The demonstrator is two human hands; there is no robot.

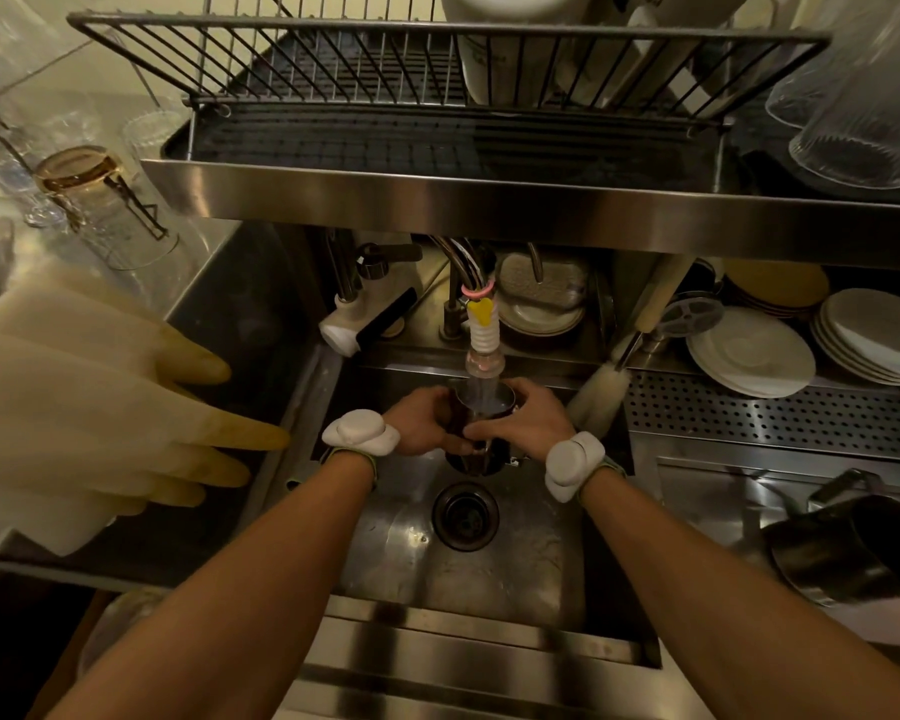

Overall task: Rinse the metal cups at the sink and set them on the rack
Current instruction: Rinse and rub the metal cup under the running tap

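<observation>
You can't read any words here. The white jug at the top has dark print, but it is too blurry.

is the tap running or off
Running: a stream falls from the faucet nozzle into the metal cup held beneath it.

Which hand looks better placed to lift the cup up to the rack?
Probably the right hand: it wraps the cup as the left hand does, but the rack's bare part lies up and left, so either could.
</observation>
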